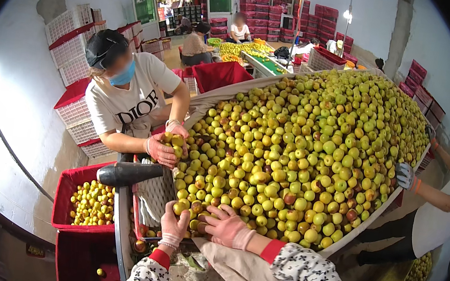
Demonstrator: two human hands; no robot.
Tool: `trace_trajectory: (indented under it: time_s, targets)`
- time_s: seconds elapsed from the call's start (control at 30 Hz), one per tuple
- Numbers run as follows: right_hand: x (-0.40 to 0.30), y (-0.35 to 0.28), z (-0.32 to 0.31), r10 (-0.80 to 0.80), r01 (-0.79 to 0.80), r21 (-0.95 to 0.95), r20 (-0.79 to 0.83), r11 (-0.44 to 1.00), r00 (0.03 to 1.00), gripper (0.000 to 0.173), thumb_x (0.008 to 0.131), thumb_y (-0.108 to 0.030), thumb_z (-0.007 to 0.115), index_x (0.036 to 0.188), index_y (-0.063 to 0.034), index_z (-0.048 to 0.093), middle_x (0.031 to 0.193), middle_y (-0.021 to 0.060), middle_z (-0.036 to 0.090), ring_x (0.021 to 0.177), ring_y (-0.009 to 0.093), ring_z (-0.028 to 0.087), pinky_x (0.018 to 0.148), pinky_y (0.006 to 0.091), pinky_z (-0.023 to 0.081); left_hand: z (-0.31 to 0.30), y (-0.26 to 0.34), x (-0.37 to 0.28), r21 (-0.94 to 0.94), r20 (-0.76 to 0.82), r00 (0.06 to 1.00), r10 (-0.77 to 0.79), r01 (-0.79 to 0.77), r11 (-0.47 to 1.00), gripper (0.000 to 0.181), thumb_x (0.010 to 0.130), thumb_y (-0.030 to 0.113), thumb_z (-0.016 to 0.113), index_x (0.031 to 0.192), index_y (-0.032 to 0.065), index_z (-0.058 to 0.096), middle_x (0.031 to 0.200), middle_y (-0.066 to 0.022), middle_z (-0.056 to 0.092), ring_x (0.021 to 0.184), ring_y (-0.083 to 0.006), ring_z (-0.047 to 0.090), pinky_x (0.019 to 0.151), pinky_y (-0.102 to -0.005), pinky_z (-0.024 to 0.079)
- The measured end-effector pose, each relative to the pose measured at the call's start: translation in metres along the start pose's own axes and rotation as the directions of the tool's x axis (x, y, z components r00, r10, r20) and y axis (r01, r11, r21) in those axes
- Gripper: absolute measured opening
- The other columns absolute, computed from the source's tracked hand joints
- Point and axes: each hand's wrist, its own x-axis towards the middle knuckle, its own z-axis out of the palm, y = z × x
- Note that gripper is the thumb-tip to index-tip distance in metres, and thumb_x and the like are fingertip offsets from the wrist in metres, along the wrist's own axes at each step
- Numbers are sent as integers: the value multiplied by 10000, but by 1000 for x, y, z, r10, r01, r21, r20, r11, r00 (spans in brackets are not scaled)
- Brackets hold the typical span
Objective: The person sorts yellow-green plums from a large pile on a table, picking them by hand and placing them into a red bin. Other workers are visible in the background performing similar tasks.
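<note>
A large heap of green-yellow jujubes [289, 160], some patched with brown, lies on a cloth-lined sorting table [208, 101]. My left hand [173, 226], in a pink and white glove, is at the heap's near left edge, with a yellow jujube [179, 207] between its thumb and fingers. To its right, my gloved right hand [231, 229] rests on the near edge with fingers spread over the fruit; what lies under its palm is hidden. A loose cloth flap [232, 262] hangs below my right wrist. White netting [154, 195] lines a chute left of my left hand.
Across the left corner a masked co-worker [133, 101] cups several jujubes. Another person's gloved hand [405, 176] touches the right edge. A dark tapered tube [129, 172] juts over the left rim. Red-lined crates [60, 205] stand below; stacked white crates [72, 52] line the wall.
</note>
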Motion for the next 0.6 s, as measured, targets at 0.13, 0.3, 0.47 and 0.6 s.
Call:
trace_trajectory:
  time_s: [0.13, 0.3, 0.47, 0.6]
  targets:
    - [40, 1, 34, -75, 92, -148, 115, 985, 990, 392, 892, -386, 559, 1282, -349, 579, 1427, -44, 485, 1439, 250, 302, 1116, 626, 192, -1, 12, -11, 237, 90, 996, 10, -31, 971, 524, 859, 355, 642, 1243, 56, 448, 865, -245, 670, 773, -453, 658, 666, -497, 531]
    - [79, 55, 30, 133, -109, -246, 85, 963, 987, 279, 934, -335, 492, 1170, -319, 640, 1239, -15, 601, 1355, 230, 406, 1106, 636, 255, -1, 15, -13, 358, 108, 994, -7, -32, 933, 523, 847, 382, 659, 1227, 69, 483, 817, -212, 676, 734, -424, 666, 657, -480, 539]
    - [80, 122, -11, 340, -260, -471, 93, 843, 936, 293, 950, -345, 509, 1219, -317, 620, 1239, -14, 608, 1329, 223, 428, 1118, 616, 216, 0, 23, -10, 380, 126, 992, 8, -56, 923, 539, 825, 286, 689, 1280, 88, 478, 904, -152, 677, 733, -387, 675, 656, -444, 549]
    - [59, 153, -76, 573, -446, -451, 194, 773, 796, 339, 994, -397, 447, 1244, -262, 633, 1310, 27, 605, 1275, 223, 474, 1159, 562, 156, 2, 13, -13, 396, 133, 973, 191, -229, 889, 545, 797, 257, 695, 1276, 101, 486, 1070, -160, 658, 745, -391, 675, 646, -454, 556]
